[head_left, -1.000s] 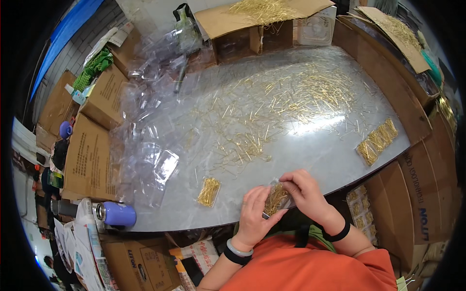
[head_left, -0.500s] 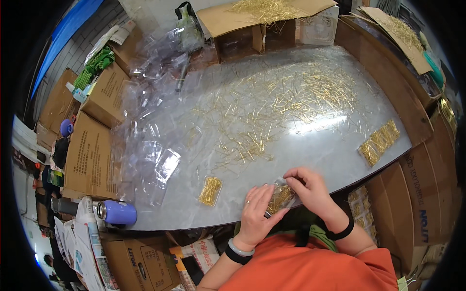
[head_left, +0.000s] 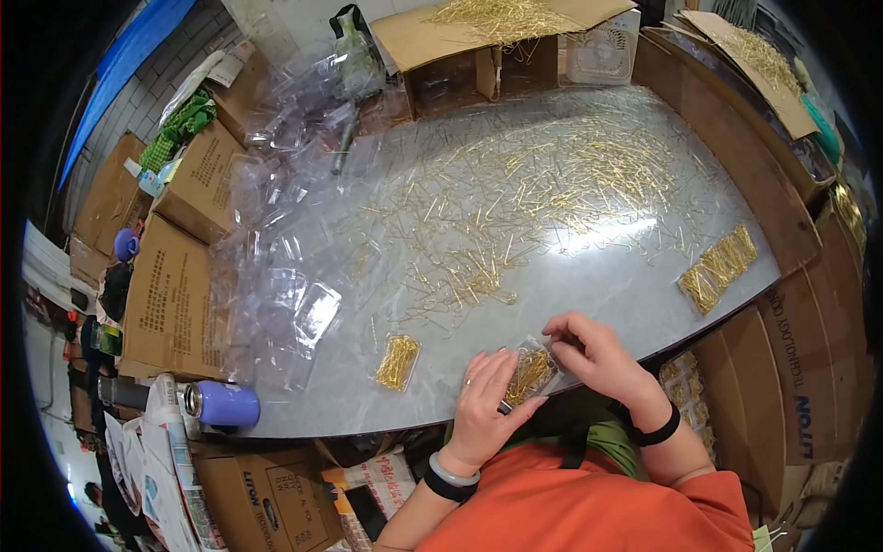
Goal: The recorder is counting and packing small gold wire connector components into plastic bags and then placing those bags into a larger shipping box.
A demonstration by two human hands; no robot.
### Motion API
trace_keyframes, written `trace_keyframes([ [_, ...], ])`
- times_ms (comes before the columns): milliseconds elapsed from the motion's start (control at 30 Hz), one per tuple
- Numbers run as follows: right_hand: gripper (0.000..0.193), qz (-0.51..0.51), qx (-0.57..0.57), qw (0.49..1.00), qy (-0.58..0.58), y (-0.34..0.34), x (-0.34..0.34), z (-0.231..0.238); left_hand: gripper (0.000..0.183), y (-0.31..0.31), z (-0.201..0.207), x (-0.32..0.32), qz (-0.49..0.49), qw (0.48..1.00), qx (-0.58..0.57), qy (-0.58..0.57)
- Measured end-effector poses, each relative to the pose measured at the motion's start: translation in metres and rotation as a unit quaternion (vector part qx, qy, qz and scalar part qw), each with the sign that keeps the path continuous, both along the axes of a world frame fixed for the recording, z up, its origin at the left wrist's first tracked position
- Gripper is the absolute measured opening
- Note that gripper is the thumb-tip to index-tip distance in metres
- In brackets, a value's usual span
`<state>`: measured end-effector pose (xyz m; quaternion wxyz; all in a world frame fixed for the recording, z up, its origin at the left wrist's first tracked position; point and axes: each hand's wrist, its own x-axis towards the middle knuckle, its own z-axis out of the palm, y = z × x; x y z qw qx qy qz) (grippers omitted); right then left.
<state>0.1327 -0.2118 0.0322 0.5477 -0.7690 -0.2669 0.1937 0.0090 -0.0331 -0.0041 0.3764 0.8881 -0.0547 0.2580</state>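
Note:
At the table's near edge my left hand point(head_left: 486, 391) grips a small clear plastic box point(head_left: 532, 375) by its left side, fingers along the wall and thumb below. Thin gold-coloured wire pins point(head_left: 526, 379), some apparently with bent ends, fill the box. My right hand point(head_left: 593, 357) is beside the box's right edge, fingers curled in and thumb against them; whatever lies in the pinch is hidden. A similar filled box point(head_left: 398, 362) stands to the left on the tabletop. Farther right lies a longer packed block of gold pins point(head_left: 719, 269).
Loose gold pins point(head_left: 607, 175) spread over the grey table point(head_left: 354, 405). Empty clear plastic boxes point(head_left: 294, 230) heap up at the left. A purple flask point(head_left: 223, 403) lies at the front left corner. Cardboard boxes point(head_left: 170, 294) border the left, and a cardboard wall point(head_left: 736, 147) the right.
My right hand has shifted slightly right and down from the box's top edge, so more of the box shows. My left hand keeps its hold in the same place.

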Motion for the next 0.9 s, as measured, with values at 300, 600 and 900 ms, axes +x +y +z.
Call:
trace_keyframes([
  [300,0.014,0.011,0.031,0.976,-0.216,0.003,-0.002,-0.004,0.068,0.0,0.0,0.0,0.001,1.0,0.002,-0.002],
  [600,0.016,-0.049,0.04,0.967,-0.247,0.007,-0.029,-0.005,0.068,0.0,-0.001,-0.001,-0.002,1.0,-0.002,0.005],
  [900,0.024,-0.101,-0.009,0.914,-0.393,0.023,-0.032,-0.024,0.07,-0.002,-0.001,-0.001,0.008,1.0,-0.009,-0.002],
])
